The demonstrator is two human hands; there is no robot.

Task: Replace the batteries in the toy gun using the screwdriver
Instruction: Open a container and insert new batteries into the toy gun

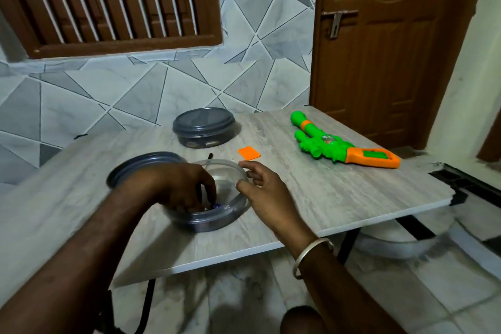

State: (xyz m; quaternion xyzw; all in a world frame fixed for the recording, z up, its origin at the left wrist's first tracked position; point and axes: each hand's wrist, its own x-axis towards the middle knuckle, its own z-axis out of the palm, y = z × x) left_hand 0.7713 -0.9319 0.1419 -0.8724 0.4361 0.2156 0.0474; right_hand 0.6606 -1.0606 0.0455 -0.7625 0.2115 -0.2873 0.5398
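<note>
We are curling our left hand (182,186) down inside the open container (218,224), fingertips over something small and purple; whether they are gripping it we cannot tell. Our right hand (261,190) is resting loose-fingered against the container's right rim, holding nothing. The lid (127,172) is lying just left of the container, the orange cover (249,154) just beyond it, and the toy gun (340,144) well off to the right.

No readable text, label, brand or number anywhere, neither on toy gun (333,144) nor lidded container (203,127).
</note>
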